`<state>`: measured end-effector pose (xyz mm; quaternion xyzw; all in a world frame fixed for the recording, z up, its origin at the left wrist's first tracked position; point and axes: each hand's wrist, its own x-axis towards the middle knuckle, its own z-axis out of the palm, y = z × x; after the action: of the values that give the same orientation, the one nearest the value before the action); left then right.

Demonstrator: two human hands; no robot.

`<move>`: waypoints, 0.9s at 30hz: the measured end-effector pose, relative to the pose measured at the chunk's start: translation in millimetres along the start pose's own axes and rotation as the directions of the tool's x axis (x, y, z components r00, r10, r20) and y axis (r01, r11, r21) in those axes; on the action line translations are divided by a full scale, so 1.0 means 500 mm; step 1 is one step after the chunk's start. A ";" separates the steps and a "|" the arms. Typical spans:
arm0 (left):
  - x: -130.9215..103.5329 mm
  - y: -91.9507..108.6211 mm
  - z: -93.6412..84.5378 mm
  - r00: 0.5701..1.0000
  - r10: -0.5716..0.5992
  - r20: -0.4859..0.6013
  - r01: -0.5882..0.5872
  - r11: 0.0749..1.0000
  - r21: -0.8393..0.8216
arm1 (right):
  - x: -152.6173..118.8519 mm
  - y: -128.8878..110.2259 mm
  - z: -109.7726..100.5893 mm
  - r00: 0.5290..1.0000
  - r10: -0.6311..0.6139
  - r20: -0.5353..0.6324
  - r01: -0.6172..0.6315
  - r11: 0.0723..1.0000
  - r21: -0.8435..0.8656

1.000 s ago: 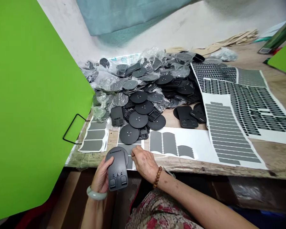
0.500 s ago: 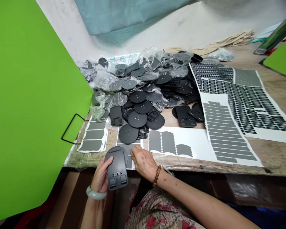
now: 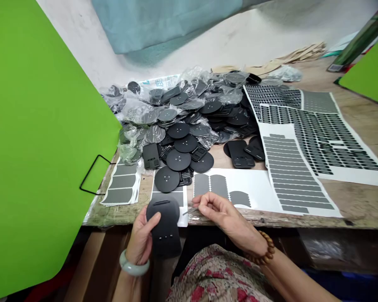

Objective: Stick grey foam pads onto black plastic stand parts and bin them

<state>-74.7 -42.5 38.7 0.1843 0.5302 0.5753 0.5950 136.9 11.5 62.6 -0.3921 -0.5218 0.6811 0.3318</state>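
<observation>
My left hand [image 3: 140, 237] is closed around a flat black phone stand [image 3: 164, 222], thumb on its face. The stand has a rounded end with a slot, and a row of small holes lower down. To its right, my right hand [image 3: 225, 214] pinches a thin greyish strip [image 3: 190, 210], seen nearly edge-on and too blurred to name surely. The strip is near the stand's right edge, above the table's front edge. Beneath and behind the stand lies a white backing sheet [image 3: 183, 218] with grey stickers, partly covered by a black disc [image 3: 166, 179].
Black discs and plates, many in clear plastic bags [image 3: 138, 108], are heaped behind. Sticker sheets [image 3: 117, 195] lie at left; a sheet with grey pieces [image 3: 258, 180] and larger printed sheets [image 3: 327, 142] lie at right. A green panel [image 3: 44, 159] stands left, beside a black wire loop [image 3: 82, 178].
My right hand has moved right, off the sticker sheet, and now pinches a thin greyish strip. My left hand has shifted slightly right and tilted the stand.
</observation>
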 end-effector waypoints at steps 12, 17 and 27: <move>-0.015 -0.078 0.155 0.990 0.006 0.138 -0.008 1.000 0.009 | -0.023 0.011 -0.028 0.968 0.021 -0.251 0.021 0.986 0.167; -0.008 -0.085 0.172 0.993 -0.013 0.114 0.011 1.000 0.022 | -0.021 0.016 -0.034 0.956 0.041 -0.290 0.019 0.979 0.203; -0.001 -0.083 0.192 0.996 -0.008 0.094 0.005 0.999 0.033 | -0.015 0.017 -0.035 0.957 0.029 -0.290 0.029 0.980 0.196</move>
<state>26.7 -16.9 39.9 0.2193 0.5115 0.5552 0.6180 155.5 10.8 53.4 -0.4531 -0.3967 0.6645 0.4424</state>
